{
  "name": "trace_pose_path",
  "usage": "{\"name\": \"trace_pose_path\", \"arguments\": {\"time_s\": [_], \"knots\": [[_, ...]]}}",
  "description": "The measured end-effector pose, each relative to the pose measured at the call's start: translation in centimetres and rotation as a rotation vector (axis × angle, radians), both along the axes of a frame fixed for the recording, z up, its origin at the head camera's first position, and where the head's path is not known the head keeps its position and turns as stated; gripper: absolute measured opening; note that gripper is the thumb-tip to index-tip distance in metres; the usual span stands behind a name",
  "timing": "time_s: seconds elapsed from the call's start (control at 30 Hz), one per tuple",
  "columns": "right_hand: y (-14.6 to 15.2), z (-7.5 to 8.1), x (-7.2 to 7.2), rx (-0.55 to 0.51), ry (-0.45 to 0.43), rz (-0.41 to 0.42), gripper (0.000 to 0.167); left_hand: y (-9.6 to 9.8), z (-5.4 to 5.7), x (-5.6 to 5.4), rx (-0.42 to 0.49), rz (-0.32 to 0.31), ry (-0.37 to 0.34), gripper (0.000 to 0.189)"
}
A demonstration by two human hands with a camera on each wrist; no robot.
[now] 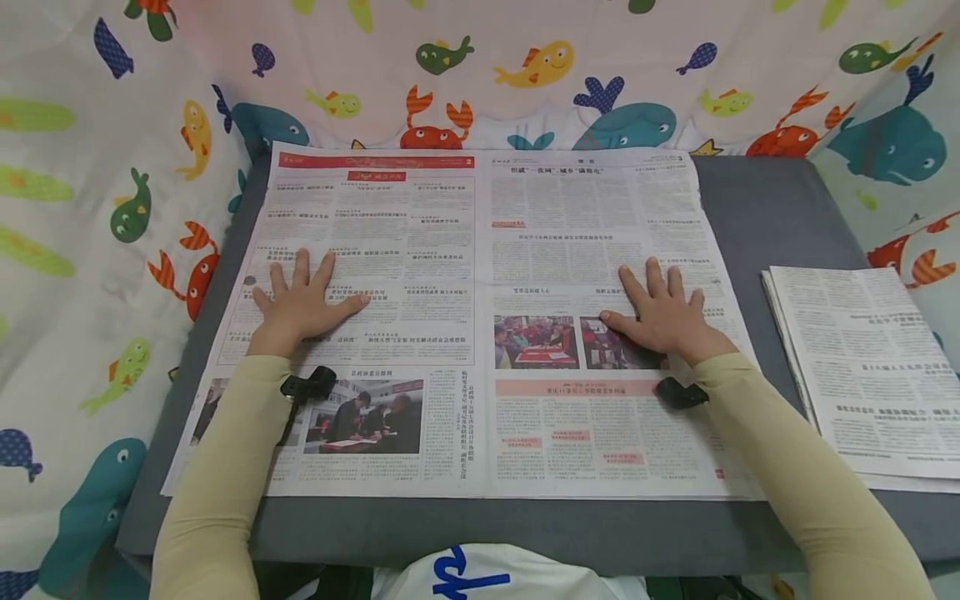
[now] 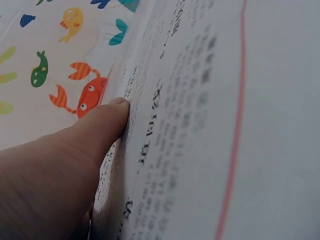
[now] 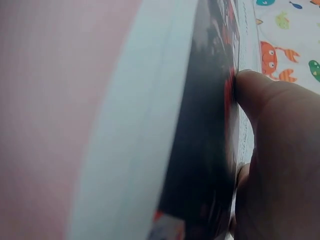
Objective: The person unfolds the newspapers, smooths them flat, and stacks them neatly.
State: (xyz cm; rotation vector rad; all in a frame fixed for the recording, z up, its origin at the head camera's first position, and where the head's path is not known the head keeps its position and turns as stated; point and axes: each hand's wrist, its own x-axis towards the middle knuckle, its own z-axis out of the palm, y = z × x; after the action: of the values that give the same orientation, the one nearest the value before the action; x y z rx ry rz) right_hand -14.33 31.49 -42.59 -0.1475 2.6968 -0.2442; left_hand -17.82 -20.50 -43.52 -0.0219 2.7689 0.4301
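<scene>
An open newspaper (image 1: 450,333) lies spread flat, its fold running down the middle between two printed pages. On the left page my left hand (image 1: 298,307) rests with fingers spread and straight. My right hand (image 1: 667,312) lies on the right page, fingers apart, its thumb over a printed photo (image 1: 617,343). In the left wrist view the thumb (image 2: 107,122) touches the paper beside lines of print. The right wrist view has the thumb (image 3: 255,90) against the sheet at the edge of a dark photo (image 3: 200,125). Neither hand grips anything.
Under the newspaper is a grey table (image 1: 757,208). A stack of folded newspapers (image 1: 870,367) sits at its right side. A white curtain (image 1: 360,50) printed with sea animals surrounds the back and sides. A black wrist camera (image 1: 307,385) is strapped on each sleeve.
</scene>
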Motion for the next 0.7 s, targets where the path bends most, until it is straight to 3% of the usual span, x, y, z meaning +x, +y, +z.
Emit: {"name": "trace_pose_path", "arguments": {"time_s": [0.7], "knots": [[-0.02, 0.01, 0.14, 0.007, 0.011, 0.001, 0.099, -0.22, -0.27, -0.01, -0.002, 0.0, 0.002, 0.111]]}}
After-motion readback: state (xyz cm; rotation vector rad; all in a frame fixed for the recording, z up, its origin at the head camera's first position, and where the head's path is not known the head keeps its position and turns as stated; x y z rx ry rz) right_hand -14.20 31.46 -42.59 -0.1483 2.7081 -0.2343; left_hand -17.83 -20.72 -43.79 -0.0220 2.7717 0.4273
